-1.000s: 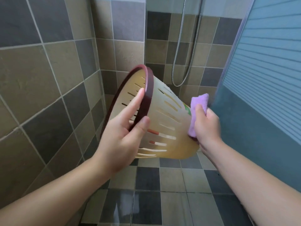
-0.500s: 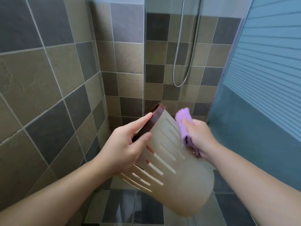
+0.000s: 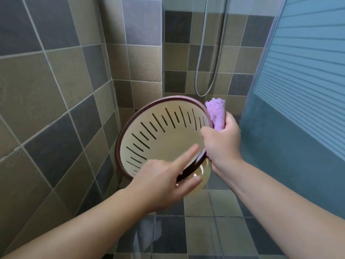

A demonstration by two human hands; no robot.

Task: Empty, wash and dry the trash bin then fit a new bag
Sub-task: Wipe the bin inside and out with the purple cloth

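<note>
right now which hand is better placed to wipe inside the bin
Right hand: it already grips the purple cloth at the bin rim, while the left hand holds the lower rim.

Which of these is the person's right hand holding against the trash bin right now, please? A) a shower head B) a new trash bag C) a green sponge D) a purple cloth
D: the right hand grips a purple cloth at the dark rim of the trash bin, while the left hand holds the rim at its lower edge.
</note>
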